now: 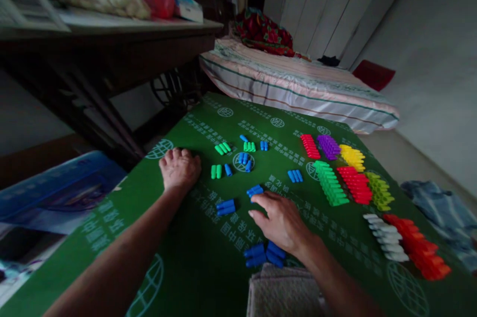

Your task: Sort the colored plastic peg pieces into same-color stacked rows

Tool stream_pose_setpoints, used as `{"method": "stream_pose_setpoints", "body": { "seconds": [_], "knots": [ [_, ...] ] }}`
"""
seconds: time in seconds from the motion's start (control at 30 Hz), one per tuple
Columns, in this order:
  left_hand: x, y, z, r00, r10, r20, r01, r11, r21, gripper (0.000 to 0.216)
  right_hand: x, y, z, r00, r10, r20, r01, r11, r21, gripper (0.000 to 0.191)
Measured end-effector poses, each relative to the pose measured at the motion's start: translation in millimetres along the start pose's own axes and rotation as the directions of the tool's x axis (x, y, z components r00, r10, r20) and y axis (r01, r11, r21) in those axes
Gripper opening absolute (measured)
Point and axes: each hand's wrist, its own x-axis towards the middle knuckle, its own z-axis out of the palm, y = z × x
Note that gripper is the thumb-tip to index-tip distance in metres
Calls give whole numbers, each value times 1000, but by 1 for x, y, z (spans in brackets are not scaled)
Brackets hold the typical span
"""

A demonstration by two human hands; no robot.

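Observation:
My left hand (181, 168) rests palm down near the left edge of the green board (201, 133), with nothing visible in it. My right hand (281, 217) hovers over the middle, thumb and forefinger apart. Its forefinger reaches a small group of blue plastic pegs (255, 190); whether they touch is hard to tell. Left of that hand lies another blue peg group (225, 206). Below it are more blue pegs (255, 255). Beyond are green pegs (216, 171) and blue pegs (295, 176) in small sets.
Rows of red (354, 184), green (330, 183), yellow (352, 157), purple (328, 146), white (385, 237) and orange pieces (417, 245) line the right side. A folded grey cloth (283, 289) lies at the near edge. A bed (298, 83) stands behind, a dark table (112, 34) at left.

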Motion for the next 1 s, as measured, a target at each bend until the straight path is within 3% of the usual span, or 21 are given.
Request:
{"method": "stream_pose_setpoints", "body": {
  "seconds": [0.33, 0.57, 0.73, 1.0],
  "knots": [
    [-2, -4, 7, 999, 5, -43, -4, 1000, 14, 45, 69, -25, 18, 996, -87, 4, 87, 989, -120, 21],
    [-1, -6, 6, 999, 13, -34, -12, 1000, 21, 47, 110, -48, 45, 989, -144, 31, 147, 952, -268, 18],
    [0, -5, 0, 1000, 22, -15, -21, 1000, 6, 49, 110, -44, 55, 983, -175, 59, 184, 929, -322, 18],
    [5, -5, -3, 999, 42, 6, -42, 999, -11, 54, 82, -36, 34, 965, -222, 140, 253, 927, -278, 11]
  ]
}}
